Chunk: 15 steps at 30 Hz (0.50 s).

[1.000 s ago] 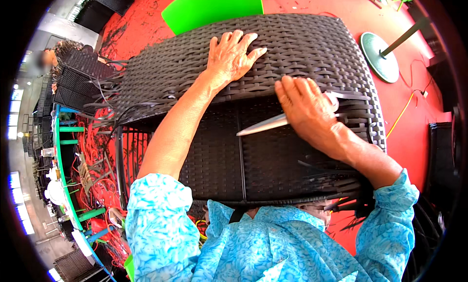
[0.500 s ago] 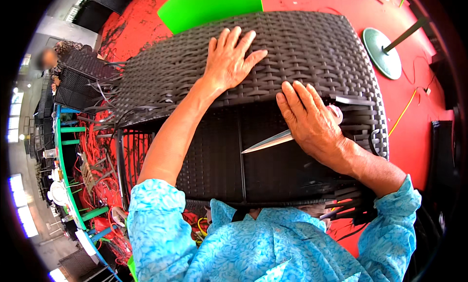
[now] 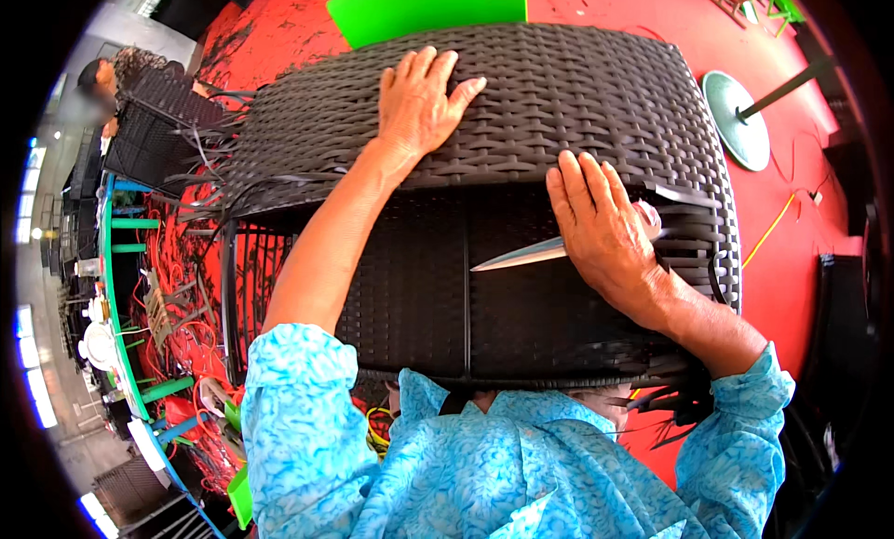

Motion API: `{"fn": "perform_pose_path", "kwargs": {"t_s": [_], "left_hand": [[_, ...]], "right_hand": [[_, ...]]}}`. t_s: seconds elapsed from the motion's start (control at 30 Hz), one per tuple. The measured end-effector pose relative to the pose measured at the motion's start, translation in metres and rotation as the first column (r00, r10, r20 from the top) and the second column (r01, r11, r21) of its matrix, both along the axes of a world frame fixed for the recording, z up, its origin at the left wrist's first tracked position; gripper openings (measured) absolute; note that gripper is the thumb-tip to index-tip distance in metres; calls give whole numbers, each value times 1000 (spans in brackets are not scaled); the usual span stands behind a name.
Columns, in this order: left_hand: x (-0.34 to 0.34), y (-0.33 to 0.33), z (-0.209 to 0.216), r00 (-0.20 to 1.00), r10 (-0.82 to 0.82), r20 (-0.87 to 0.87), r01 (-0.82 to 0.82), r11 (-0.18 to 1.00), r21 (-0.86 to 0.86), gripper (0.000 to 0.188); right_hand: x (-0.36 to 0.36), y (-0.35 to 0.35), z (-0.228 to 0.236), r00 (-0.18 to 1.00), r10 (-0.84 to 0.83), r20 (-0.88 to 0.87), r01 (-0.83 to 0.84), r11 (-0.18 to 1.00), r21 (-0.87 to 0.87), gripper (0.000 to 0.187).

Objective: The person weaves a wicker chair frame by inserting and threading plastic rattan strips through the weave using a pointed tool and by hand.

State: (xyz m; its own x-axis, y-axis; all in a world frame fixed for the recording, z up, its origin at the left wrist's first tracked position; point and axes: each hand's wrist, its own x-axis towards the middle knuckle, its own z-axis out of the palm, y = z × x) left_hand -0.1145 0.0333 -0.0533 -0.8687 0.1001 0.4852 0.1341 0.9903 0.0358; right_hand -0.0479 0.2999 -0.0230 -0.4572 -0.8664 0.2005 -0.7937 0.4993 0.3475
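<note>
Seen from my remote station, the wicker (image 3: 587, 92) lies with its long axis left to right, beneath the spread left hand (image 3: 419, 110), while, apart, the right hand (image 3: 605, 241), closer to its near edge (image 3: 484, 172), holds a left-pointing blade (image 3: 521, 256), thumb hidden.

the floor (image 3: 787, 320) is red, the windows (image 3: 39, 397) bright.

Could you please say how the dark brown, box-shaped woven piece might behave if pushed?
The woven piece would probably feel stiff, with no visible sag under the left hand. Being hollow, it may be light for its size. Its loose dark strips likely flop, splaying outward.
</note>
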Motion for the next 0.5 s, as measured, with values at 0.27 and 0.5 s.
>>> {"fn": "perform_pose_path", "kwargs": {"t_s": [0.27, 0.5], "left_hand": [[46, -74, 8, 991, 66, 114, -44, 982, -184, 53], [168, -197, 24, 890, 452, -62, -450, 848, -280, 56]], "right_hand": [[-8, 6, -3, 994, 88, 63, -83, 994, -70, 53], [-19, 5, -1, 995, 101, -6, -101, 983, -157, 51]]}}
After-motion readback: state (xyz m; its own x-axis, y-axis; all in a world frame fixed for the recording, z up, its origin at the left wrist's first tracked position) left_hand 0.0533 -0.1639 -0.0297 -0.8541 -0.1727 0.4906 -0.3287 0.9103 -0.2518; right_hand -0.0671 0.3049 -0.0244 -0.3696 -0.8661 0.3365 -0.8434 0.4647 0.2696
